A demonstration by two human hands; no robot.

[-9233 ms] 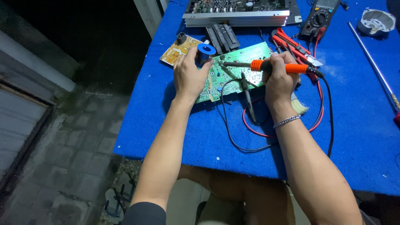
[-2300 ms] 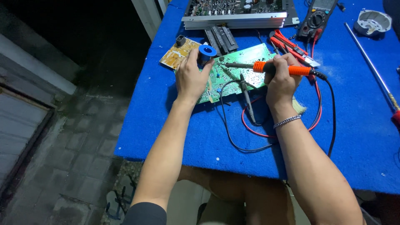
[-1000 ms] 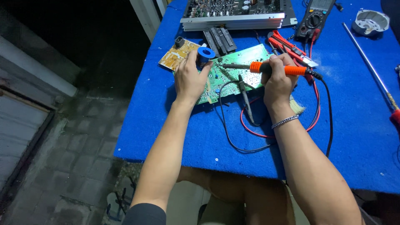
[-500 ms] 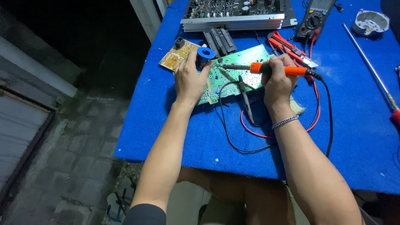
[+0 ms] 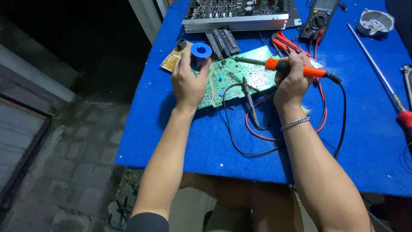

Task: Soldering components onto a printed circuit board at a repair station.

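A green circuit board lies on the blue table. My left hand rests on the board's left end, fingers around a blue spool of solder. My right hand grips an orange-handled soldering iron, its metal tip pointing left over the board's upper edge. A black probe lies across the board's lower edge with black and red leads looping below it.
A metal amplifier chassis sits at the far edge, with a black heat sink before it. A multimeter, red pliers, a small yellow board, a long screwdriver and a round metal part lie around.
Both hands stay on the board and the iron. The iron's tip has shifted slightly over the board; the view itself moved a little.
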